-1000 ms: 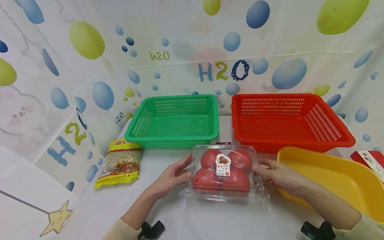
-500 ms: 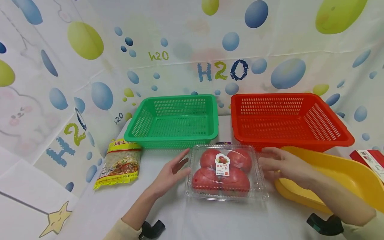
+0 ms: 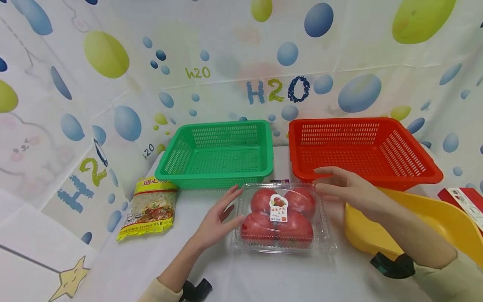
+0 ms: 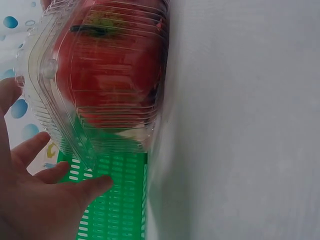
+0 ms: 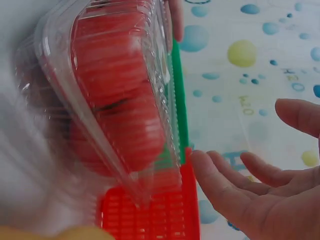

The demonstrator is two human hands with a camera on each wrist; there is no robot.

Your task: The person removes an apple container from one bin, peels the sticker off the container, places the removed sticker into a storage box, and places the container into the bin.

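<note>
A clear plastic clamshell box of red apples (image 3: pixel 277 216) lies on the white-covered table, with a printed label (image 3: pixel 278 209) on its lid. To its left my left hand (image 3: pixel 219 220) has its fingers spread, fingertips right at the box's edge. My right hand (image 3: pixel 349 188) is raised over the box's right back corner, fingers loosely extended. In the right wrist view that hand (image 5: pixel 265 195) is apart from the box (image 5: pixel 117 90) and holds nothing. The left wrist view has the fingers (image 4: pixel 92 187) beside the box wall (image 4: pixel 85 150), not gripping.
Behind the box stand a green basket (image 3: pixel 215 180) and a red basket (image 3: pixel 358 178). A yellow tub (image 3: pixel 422 218) is under my right forearm. A yellow-edged food bag (image 3: pixel 152 207) lies left, a red-and-white box (image 3: pixel 462 205) at far right. A small dark packet (image 3: pixel 280 181) shows behind the clamshell.
Both hands have let go of the apple box, which stays put. My right hand has lifted off its right side and moved up towards its back corner. The left fingers have opened out.
</note>
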